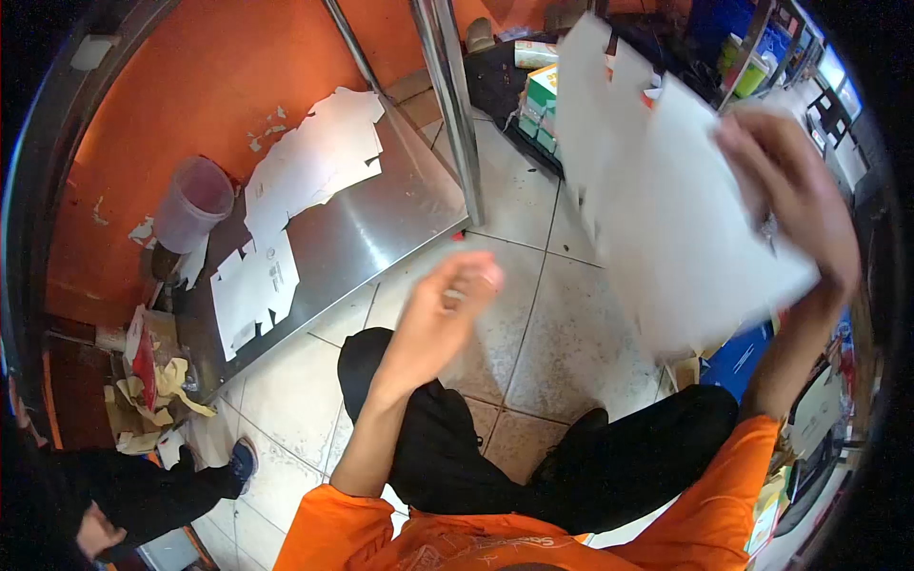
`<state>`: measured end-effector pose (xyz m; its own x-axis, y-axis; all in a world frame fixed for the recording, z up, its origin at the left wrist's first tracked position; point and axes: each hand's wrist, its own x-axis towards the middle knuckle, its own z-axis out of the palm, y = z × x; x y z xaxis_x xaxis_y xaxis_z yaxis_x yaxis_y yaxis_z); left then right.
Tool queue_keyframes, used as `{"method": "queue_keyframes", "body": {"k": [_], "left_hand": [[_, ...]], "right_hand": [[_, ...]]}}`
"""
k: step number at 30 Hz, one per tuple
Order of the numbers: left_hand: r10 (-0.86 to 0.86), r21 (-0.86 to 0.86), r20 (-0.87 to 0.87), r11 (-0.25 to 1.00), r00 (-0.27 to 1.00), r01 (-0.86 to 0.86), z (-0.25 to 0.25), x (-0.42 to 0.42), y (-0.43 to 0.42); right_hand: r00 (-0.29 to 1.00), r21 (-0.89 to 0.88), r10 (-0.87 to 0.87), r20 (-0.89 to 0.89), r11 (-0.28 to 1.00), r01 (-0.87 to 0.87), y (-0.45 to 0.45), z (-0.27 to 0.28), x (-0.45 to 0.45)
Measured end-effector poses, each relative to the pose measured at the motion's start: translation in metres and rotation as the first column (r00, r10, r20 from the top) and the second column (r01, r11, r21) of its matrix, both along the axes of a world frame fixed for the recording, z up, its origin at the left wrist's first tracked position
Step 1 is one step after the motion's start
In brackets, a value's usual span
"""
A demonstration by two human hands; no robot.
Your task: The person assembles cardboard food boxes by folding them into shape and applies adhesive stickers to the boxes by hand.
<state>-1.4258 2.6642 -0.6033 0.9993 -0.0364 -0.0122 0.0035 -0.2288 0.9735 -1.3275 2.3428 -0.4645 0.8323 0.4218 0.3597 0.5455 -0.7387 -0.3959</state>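
My right hand [795, 181] grips the edge of a large white cardboard sheet [676, 219], which hangs over the floor at the right and is blurred by motion. My left hand [443, 319] is raised above my knees with its fingers curled; whether anything small is inside cannot be made out. Flat white die-cut sheets lie in a spread stack [314, 167] on the steel shelf [381, 224] at the left. Nearer the shelf's front corner lie more white sheets [257, 285] with small dark print.
A translucent plastic tub [193, 205] stands beside the orange wall. Chrome posts [447, 105] rise at the shelf's corner. Crumpled paper [157, 390] fills a box at lower left. Another person's shoe [245, 464] and hand [98, 531] show there. A green-white package [541, 105] sits behind the sheet.
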Motion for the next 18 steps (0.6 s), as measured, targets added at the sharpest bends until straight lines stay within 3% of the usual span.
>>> {"method": "queue_keyframes", "body": {"k": [2,3,5,7,9,10,11,13,14,15,17,18], "left_hand": [[-0.296,0.322,-0.117,0.892,0.948,0.318,-0.008,-0.006,0.002],[-0.265,0.325,-0.111,0.901,0.958,0.287,-0.003,-0.007,0.000],[-0.556,0.319,-0.328,0.695,0.763,0.644,0.016,-0.009,-0.004],[-0.535,0.282,-0.245,0.759,0.808,0.587,0.012,-0.011,-0.002],[-0.507,0.251,-0.146,0.812,0.850,0.527,0.008,-0.010,0.002],[-0.375,-0.056,-0.040,0.926,0.926,0.372,0.006,-0.010,0.002],[-0.213,-0.372,0.031,0.904,0.977,0.209,0.006,-0.011,0.004],[-0.109,-0.385,0.033,0.916,0.994,0.113,0.014,-0.007,0.017],[0.031,-0.332,0.098,0.943,0.995,0.003,0.015,-0.006,0.021],[0.160,-0.286,0.167,0.952,0.973,-0.108,0.016,-0.005,0.027],[0.209,-0.240,0.231,0.959,0.950,-0.152,0.019,-0.004,0.035],[0.276,-0.266,0.347,0.945,0.896,-0.188,0.020,-0.005,0.034]], "right_hand": [[0.979,-0.038,0.087,-0.184,0.995,-0.095,0.002,0.019,-0.047],[0.955,-0.030,0.114,-0.273,0.992,-0.127,0.004,0.026,-0.063],[0.908,0.026,0.137,-0.397,0.990,-0.138,0.011,0.037,-0.083],[0.883,0.116,0.152,-0.443,0.987,-0.112,0.015,0.041,-0.093],[0.928,0.242,0.216,-0.304,0.960,-0.144,0.007,0.026,-0.087],[0.943,0.301,0.233,-0.239,0.941,-0.156,0.003,0.019,-0.083],[0.954,0.359,0.238,-0.179,0.919,-0.162,0.000,0.013,-0.078],[0.961,0.421,0.252,-0.110,0.888,-0.185,0.011,0.015,-0.070],[0.937,0.395,0.254,-0.240,0.907,-0.144,0.018,0.019,-0.065],[0.935,0.394,0.259,-0.240,0.907,-0.150,0.015,0.009,-0.057],[0.932,0.390,0.271,-0.241,0.906,-0.163,0.010,-0.011,-0.041],[0.959,0.384,0.215,-0.186,0.914,-0.130,0.003,-0.027,-0.036]]}}
